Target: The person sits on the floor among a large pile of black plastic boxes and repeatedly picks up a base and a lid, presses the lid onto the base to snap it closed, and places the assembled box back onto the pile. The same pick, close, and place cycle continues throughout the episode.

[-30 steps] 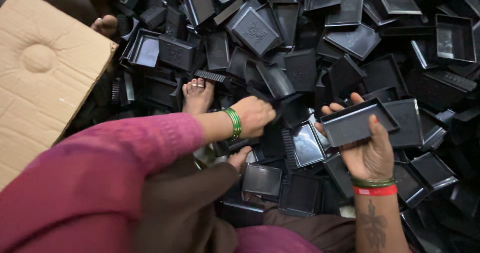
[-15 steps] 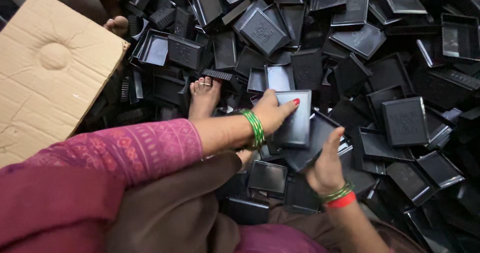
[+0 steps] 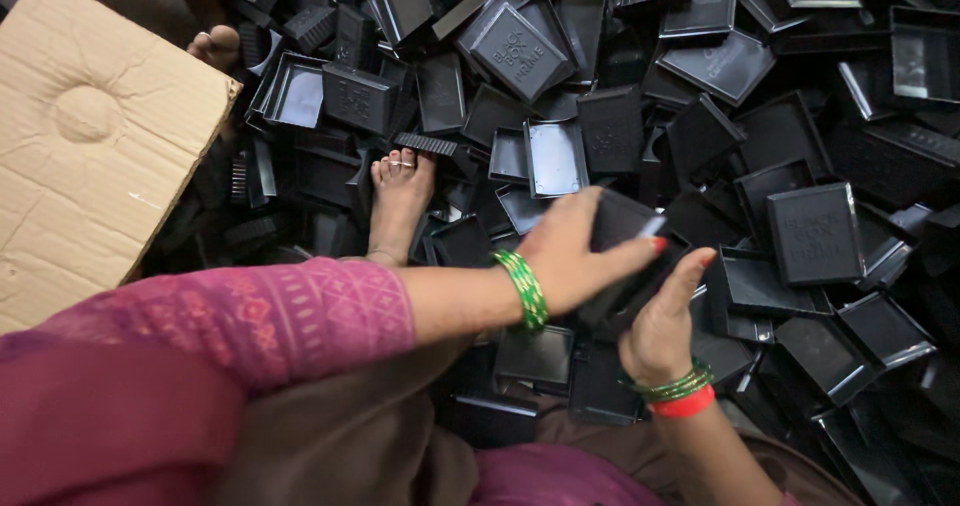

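Note:
A black square plastic box part (image 3: 622,228) is pressed between both my hands in the middle of the view. My left hand (image 3: 585,261), with green bangles at the wrist and a pink sleeve behind it, lies over the top of the part. My right hand (image 3: 665,321), wearing green and red bangles, cups it from below. My bare foot (image 3: 398,201) with toe rings rests among the parts just left of the hands. Much of the held part is hidden by my fingers.
A deep heap of black plastic trays and lids (image 3: 720,86) covers the floor ahead and to the right. A flattened brown cardboard sheet (image 3: 85,146) lies at the left. Another person's foot (image 3: 215,46) shows near the cardboard's top edge.
My right hand brought a black tray in from the right and my left hand came over it. Both hands have moved together and now clasp the part between them.

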### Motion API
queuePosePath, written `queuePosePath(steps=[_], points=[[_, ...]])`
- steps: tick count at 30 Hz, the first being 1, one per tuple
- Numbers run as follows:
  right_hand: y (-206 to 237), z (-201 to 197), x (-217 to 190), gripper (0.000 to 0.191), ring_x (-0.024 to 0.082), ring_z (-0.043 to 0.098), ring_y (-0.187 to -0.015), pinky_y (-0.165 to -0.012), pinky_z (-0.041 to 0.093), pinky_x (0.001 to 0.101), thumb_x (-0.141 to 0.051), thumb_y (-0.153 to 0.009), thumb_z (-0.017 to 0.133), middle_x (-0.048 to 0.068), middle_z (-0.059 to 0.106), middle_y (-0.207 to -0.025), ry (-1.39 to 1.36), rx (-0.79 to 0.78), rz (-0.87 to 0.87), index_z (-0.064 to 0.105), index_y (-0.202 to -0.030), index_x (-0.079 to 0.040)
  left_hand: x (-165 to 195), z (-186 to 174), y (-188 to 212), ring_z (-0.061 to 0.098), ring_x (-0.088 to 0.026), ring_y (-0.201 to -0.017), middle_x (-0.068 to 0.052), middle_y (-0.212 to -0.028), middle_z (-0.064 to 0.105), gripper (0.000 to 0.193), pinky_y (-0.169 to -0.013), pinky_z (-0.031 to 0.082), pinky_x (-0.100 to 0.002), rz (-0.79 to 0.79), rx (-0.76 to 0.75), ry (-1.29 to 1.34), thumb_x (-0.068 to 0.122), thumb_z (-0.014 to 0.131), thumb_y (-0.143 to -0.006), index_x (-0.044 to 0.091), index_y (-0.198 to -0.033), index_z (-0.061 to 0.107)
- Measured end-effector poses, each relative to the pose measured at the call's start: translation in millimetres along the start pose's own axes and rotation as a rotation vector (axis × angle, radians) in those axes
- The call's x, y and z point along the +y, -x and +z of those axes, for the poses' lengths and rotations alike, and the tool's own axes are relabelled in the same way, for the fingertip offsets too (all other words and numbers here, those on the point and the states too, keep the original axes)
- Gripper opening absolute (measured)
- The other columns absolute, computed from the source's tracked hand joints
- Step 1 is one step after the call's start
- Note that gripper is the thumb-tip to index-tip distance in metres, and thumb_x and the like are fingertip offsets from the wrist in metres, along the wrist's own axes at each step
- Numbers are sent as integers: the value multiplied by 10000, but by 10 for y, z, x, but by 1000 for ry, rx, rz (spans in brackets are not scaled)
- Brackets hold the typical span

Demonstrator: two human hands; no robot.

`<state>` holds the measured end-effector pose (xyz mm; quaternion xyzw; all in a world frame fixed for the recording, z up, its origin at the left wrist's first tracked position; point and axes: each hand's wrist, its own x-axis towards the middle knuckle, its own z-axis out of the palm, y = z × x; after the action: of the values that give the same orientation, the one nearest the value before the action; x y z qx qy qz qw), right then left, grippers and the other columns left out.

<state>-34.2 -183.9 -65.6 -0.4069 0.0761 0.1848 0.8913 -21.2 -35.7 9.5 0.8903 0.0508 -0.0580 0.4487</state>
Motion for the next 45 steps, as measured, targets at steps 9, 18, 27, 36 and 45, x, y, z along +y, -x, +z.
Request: queuePosePath(steps=[9, 18, 27, 36, 45], points=[[125, 32, -102, 891, 213, 558, -1289, -1141, 432, 383, -735, -994, 258, 81, 586, -1403, 31, 34, -59, 508, -1447, -10, 44, 235, 131, 608, -396, -1231, -291, -1313, 606, 951, -1044, 486, -433, 165, 44, 26, 604, 681, -844, -70, -1464, 426], [214, -311, -139, 971, 216, 556, -1147, -1099, 455, 357, -712, -1059, 324, 144, 532, -1402, 1209, 105, -596, 62, -1516, 103, 129, 181, 149, 601, -400, -1284, -288, -1370, 600, 976, -1070, 486, -435, 283, -8, 83, 649, 644, -868, -52, -1507, 413], [182, -10, -218, 742, 166, 590, -1200, -1104, 460, 353, -693, -1019, 327, 13, 636, -1264, -5, 133, -111, 589, -1341, -78, 112, 251, 114, 637, -362, -1256, -238, -1344, 634, 943, -1051, 510, -420, 229, -48, 135, 665, 621, -845, 6, -1496, 444], [67, -5, -565, 646, 199, 674, -1149, -1022, 564, 376, -618, -973, 333, 66, 668, -1221, 82, 123, -113, 560, -1281, -97, 178, 453, -78, 635, -370, -1211, -273, -1307, 617, 1028, -1029, 500, -409, 188, -7, 222, 745, 531, -893, -73, -1499, 383], [141, -52, -719, 401, 182, 541, -778, -625, 465, 325, -200, -984, 727, 113, 634, -977, 1053, -81, -440, 634, -1286, 47, 96, -172, -291, 757, -312, -805, -162, -819, 749, 810, -758, 590, -416, 154, -130, -314, 838, 495, -780, 77, -917, 735]])
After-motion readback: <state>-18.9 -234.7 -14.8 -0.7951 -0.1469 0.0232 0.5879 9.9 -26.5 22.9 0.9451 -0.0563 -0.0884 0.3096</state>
